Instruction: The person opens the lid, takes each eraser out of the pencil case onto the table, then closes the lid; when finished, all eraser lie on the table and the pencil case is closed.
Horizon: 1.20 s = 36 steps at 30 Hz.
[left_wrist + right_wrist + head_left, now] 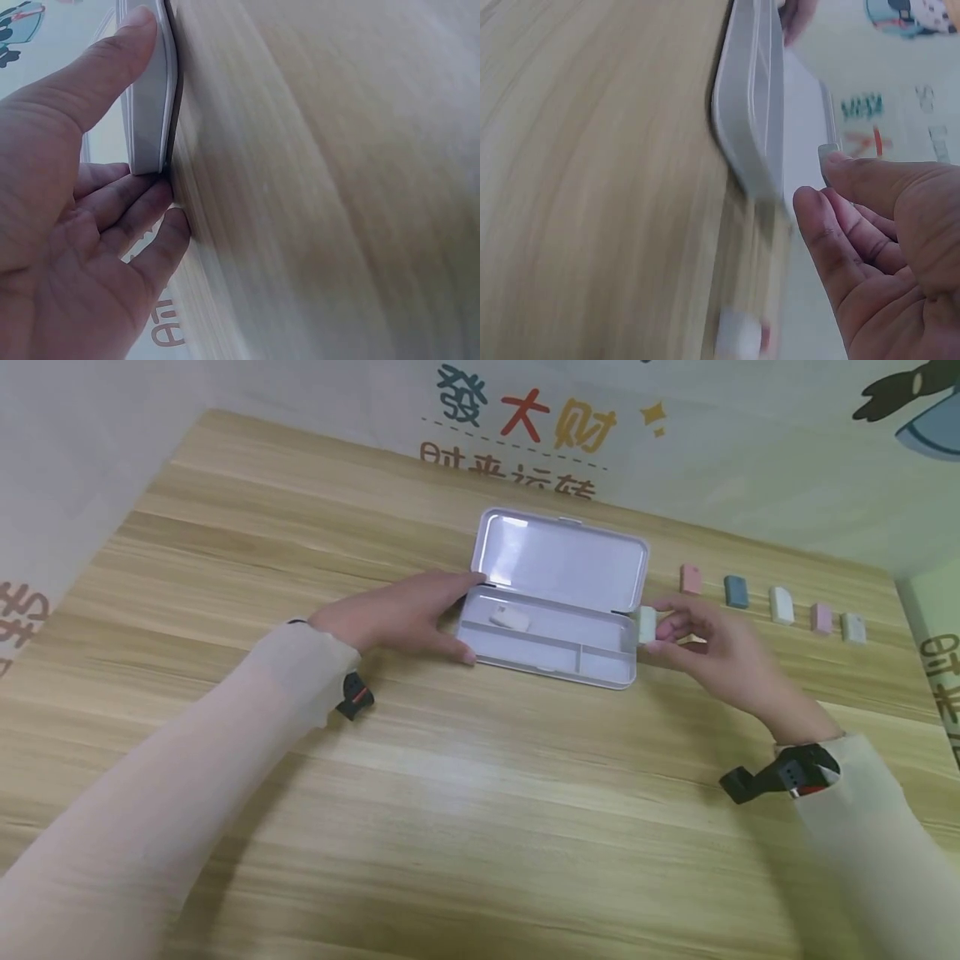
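Note:
A pale lilac pencil case [558,597] lies on the table with its lid raised at the back. Inside, a white eraser [510,617] rests in the rear compartment. My left hand [408,614] holds the case by its left end; the left wrist view shows the thumb along its front wall and the fingers round the end. At the case's right end, my right hand [708,643] pinches a pale green eraser [647,625] between thumb and fingers. In the right wrist view that eraser [826,161] is mostly hidden behind the thumb.
To the right of the case stands a row of small erasers: a pink one [691,579], a blue one [737,592], a white one [782,605], a light pink one [821,618] and a grey-white one [853,627]. Behind the wooden table [450,827] hangs a printed cloth [322,410].

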{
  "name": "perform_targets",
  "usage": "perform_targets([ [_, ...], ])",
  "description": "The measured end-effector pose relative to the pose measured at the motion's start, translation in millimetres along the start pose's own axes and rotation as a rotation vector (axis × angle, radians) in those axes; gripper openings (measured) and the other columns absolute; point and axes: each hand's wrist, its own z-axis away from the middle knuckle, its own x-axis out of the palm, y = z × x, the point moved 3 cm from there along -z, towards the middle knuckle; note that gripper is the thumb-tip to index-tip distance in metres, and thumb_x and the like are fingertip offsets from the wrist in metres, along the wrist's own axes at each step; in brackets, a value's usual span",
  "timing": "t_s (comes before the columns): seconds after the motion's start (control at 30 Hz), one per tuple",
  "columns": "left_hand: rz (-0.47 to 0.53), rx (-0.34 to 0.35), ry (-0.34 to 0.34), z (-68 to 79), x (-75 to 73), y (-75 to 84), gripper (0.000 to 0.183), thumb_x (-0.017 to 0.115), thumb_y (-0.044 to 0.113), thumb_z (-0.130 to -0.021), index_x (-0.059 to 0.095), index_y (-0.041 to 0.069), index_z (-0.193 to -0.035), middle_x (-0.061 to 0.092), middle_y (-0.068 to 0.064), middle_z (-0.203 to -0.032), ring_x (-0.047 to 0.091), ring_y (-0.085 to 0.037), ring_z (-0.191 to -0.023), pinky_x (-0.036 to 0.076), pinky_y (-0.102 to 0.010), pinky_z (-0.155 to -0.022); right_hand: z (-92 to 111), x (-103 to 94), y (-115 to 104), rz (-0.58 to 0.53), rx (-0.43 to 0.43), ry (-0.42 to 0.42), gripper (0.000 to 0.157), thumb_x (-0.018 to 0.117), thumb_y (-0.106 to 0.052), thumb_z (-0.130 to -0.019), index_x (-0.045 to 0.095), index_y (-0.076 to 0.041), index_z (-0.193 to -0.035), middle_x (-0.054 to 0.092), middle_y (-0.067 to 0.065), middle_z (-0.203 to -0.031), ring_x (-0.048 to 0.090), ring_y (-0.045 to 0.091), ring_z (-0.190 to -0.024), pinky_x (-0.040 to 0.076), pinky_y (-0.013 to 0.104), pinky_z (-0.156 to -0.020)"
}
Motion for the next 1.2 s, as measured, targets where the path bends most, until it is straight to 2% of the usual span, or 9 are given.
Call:
perform_targets([
  [0.13,0.005,0.001,0.000,-1.0,1.2,-1.2,0.099,0.085,0.036,-0.088,0.028,0.003,-0.163,0.044,-0.018,-0.163,0.041,-0.034,-0.152,0.031,-0.049,-0.131,20,-21.9,21,0.007,-0.009,0.041,0.046,0.070,0.006,-0.095,0.057,0.010,-0.139,0.061,-0.021,-0.096,0.059,-0.011,-0.092,0.049,0.000,-0.079],
  [0.27,0.005,-0.004,0.002,-1.1,2.4,-3.5,0.100,0.085,0.036,-0.088,0.028,0.003,-0.163,0.044,-0.018,-0.163,0.041,-0.034,-0.153,0.030,-0.049,-0.131,34,-40.0,40,0.039,0.023,0.058,0.044,0.069,0.004,-0.097,0.056,0.011,-0.138,0.060,-0.026,-0.096,0.058,-0.013,-0.092,0.048,0.001,-0.075],
  [0.37,0.005,0.003,0.007,-1.2,3.6,-3.7,0.100,0.085,0.035,-0.088,0.027,0.002,-0.163,0.044,-0.019,-0.163,0.041,-0.034,-0.152,0.031,-0.049,-0.131,43,-52.5,54,0.054,0.075,0.064,0.044,0.068,0.001,-0.098,0.054,0.012,-0.138,0.059,-0.027,-0.096,0.057,-0.015,-0.092,0.047,0.001,-0.074],
  [0.5,0.009,0.009,0.009,-1.3,5.1,-3.2,0.099,0.085,0.035,-0.088,0.027,0.002,-0.163,0.044,-0.019,-0.162,0.042,-0.035,-0.151,0.031,-0.049,-0.131,55,-65.3,72,0.116,0.194,0.048,0.050,0.067,-0.011,-0.102,0.051,0.010,-0.143,0.055,-0.032,-0.096,0.054,-0.021,-0.090,0.047,0.000,-0.071],
  [0.6,0.011,0.000,0.006,-0.9,5.4,-2.6,0.100,0.084,0.035,-0.089,0.026,0.002,-0.163,0.043,-0.019,-0.164,0.040,-0.035,-0.153,0.030,-0.049,-0.131,64,-72.2,85,0.163,0.242,0.036,0.052,0.067,-0.016,-0.103,0.050,0.010,-0.144,0.053,-0.035,-0.095,0.051,-0.024,-0.088,0.045,0.000,-0.070],
  [0.87,-0.001,-0.021,-0.002,-1.8,4.0,-2.5,0.102,0.083,0.036,-0.089,0.024,0.003,-0.165,0.040,-0.019,-0.166,0.037,-0.035,-0.155,0.028,-0.049,-0.132,81,-83.8,113,0.211,0.278,0.045,0.050,0.065,-0.015,-0.104,0.051,0.012,-0.143,0.050,-0.040,-0.093,0.048,-0.026,-0.084,0.047,0.003,-0.066],
  [1.2,-0.010,-0.021,0.001,-1.8,1.8,-1.8,0.102,0.084,0.037,-0.089,0.024,0.004,-0.164,0.041,-0.019,-0.165,0.039,-0.034,-0.154,0.029,-0.049,-0.132,80,-88.5,126,0.268,0.299,0.015,0.047,0.064,-0.018,-0.105,0.053,0.013,-0.139,0.049,-0.039,-0.090,0.045,-0.027,-0.081,0.046,0.003,-0.064],
])
